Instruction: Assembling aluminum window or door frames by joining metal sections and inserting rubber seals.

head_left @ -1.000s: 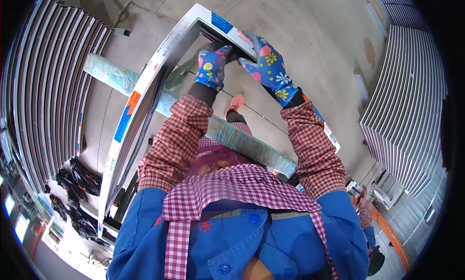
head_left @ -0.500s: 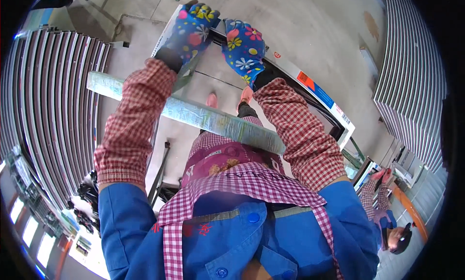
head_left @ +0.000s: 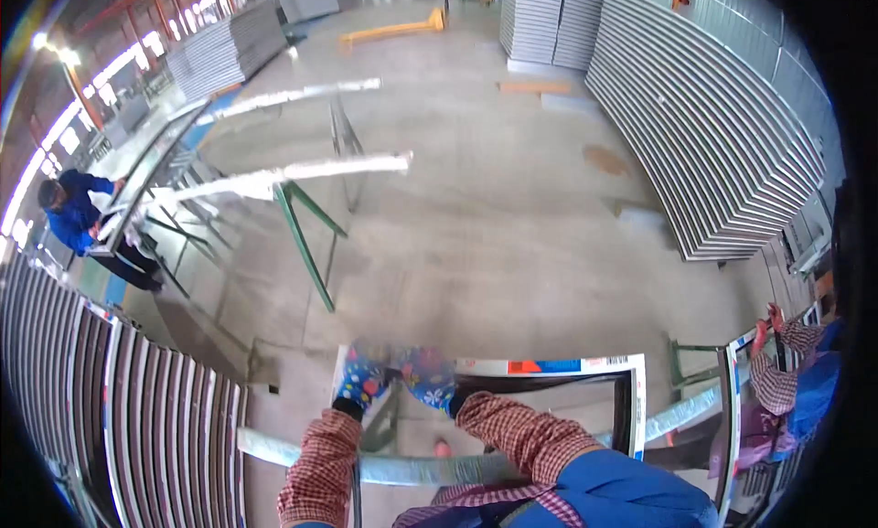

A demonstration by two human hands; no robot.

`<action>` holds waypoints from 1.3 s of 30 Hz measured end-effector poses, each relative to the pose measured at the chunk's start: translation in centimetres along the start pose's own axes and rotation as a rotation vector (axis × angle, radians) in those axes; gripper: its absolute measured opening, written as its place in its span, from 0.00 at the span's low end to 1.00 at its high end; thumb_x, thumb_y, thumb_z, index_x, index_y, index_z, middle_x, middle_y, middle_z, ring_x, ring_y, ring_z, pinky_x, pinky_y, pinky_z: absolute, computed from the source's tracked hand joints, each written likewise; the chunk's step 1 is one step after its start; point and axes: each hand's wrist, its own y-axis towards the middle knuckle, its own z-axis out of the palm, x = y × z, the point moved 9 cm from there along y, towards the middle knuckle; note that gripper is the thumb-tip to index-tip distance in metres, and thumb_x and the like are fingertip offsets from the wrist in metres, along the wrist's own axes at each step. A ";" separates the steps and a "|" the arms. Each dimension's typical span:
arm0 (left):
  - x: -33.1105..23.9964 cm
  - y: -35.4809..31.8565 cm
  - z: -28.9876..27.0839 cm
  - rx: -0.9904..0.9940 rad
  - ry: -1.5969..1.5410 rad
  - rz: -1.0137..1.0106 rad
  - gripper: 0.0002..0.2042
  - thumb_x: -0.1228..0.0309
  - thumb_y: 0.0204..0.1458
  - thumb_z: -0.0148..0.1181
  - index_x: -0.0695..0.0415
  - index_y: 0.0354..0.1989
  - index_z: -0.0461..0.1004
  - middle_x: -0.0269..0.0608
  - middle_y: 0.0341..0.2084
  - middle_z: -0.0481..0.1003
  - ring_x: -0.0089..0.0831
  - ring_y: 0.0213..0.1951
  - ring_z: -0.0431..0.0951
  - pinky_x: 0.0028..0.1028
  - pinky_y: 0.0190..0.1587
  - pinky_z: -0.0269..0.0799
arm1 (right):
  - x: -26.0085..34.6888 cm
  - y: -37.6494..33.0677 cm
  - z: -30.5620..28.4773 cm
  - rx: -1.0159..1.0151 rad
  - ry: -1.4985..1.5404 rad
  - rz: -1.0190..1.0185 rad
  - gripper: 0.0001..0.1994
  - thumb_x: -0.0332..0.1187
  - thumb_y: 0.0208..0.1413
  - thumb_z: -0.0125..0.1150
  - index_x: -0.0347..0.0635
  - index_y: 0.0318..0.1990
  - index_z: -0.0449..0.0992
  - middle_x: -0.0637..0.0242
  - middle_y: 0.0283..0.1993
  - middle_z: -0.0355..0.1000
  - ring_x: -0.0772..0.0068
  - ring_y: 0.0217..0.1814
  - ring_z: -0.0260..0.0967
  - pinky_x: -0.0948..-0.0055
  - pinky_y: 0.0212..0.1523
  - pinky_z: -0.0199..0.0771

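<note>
The grey concrete floor [head_left: 512,208] carries green trestles [head_left: 306,226] at ten o'clock and stacked frames [head_left: 722,153] at two o'clock.

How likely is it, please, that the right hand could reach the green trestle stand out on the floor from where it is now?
Probably not. The right hand grips the white window frame close to the body, while the green trestle stand stands apart across bare concrete floor, seemingly beyond arm's reach.
</note>
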 end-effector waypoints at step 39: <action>2.5 0.1 3.4 0.252 -0.021 -0.147 0.21 0.59 0.53 0.51 0.56 0.52 0.71 0.43 0.51 0.72 0.40 0.56 0.68 0.43 0.61 0.56 | -0.4 3.1 1.9 -0.017 0.095 0.045 0.10 0.35 0.48 0.56 0.43 0.36 0.73 0.57 0.33 0.73 0.53 0.37 0.73 0.58 0.36 0.73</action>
